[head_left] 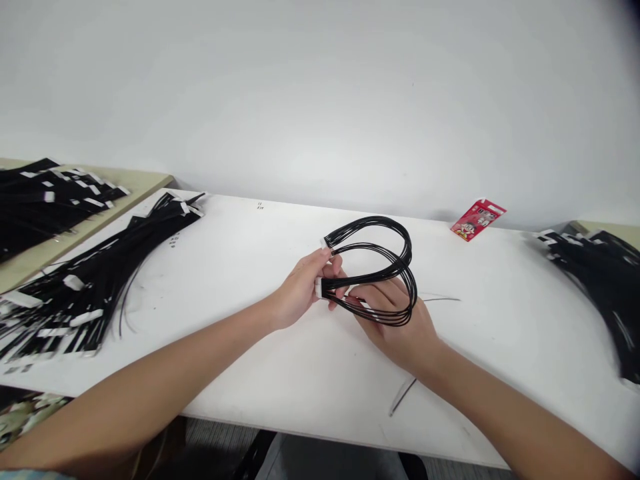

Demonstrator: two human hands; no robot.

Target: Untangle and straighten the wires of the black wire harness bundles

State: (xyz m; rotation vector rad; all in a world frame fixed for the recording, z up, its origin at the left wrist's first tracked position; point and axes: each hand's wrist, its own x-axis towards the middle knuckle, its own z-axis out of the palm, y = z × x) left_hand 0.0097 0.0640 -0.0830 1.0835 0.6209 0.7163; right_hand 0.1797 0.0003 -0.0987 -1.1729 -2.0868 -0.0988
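Observation:
A wire harness (407,257) of many thin black wires is bent into loops, with white connectors at its ends. My left hand (303,287) is closed on it near the connectors; one white connector (319,288) shows at my fingers, and another (325,243) sits above my thumb. My right hand (400,327) is closed in a pinch just right of the lower connector, at a thin black wire. The looped wires pass in front of its fingers and partly hide them. Thin wire ends show beyond my right hand (443,299) and below its wrist (403,398).
A heap of black harnesses with white connectors (115,260) lies on the white table (225,267) at left. Another pile (60,193) is on a beige surface beyond it. More harnesses (595,280) lie at right. A red card package (479,219) rests near the wall.

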